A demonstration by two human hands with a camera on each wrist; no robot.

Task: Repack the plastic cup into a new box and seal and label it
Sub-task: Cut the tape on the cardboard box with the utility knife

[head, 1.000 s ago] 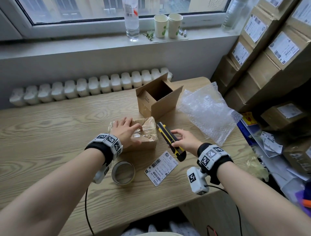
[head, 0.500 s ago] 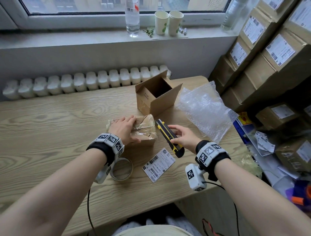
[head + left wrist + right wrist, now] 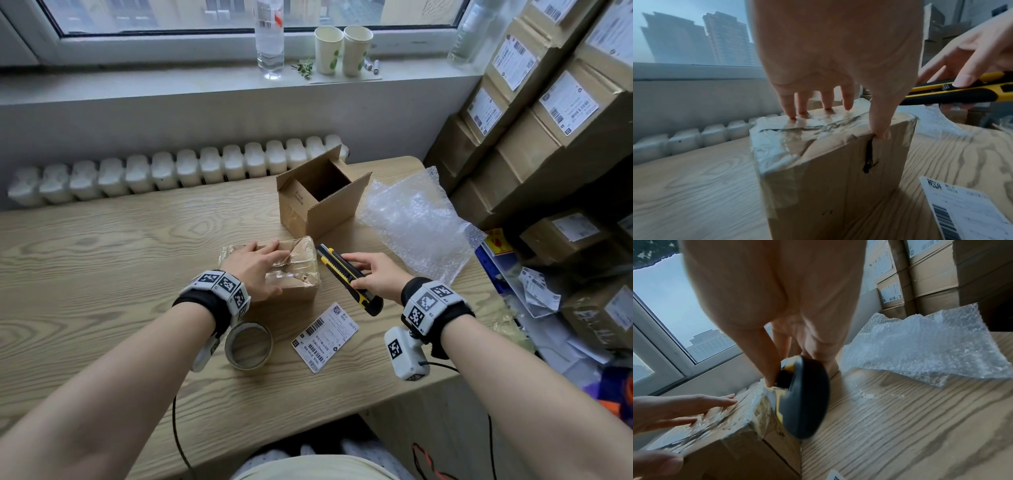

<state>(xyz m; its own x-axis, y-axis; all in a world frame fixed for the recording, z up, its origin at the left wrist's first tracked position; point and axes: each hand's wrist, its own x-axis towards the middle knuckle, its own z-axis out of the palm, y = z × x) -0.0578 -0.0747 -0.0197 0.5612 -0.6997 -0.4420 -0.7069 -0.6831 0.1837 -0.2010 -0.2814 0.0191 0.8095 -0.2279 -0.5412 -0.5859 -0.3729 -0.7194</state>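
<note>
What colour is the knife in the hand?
Yellow and black utility knife; the head view shows it best.

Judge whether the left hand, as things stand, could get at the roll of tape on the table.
Probably yes. The left hand presses only the taped box; the roll of tape lies uncovered just beneath that wrist, nothing between them.

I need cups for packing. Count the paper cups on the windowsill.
2. Left paper cup and right paper cup stand upright side by side on the windowsill, right of the clear bottle. No others visible.
</note>
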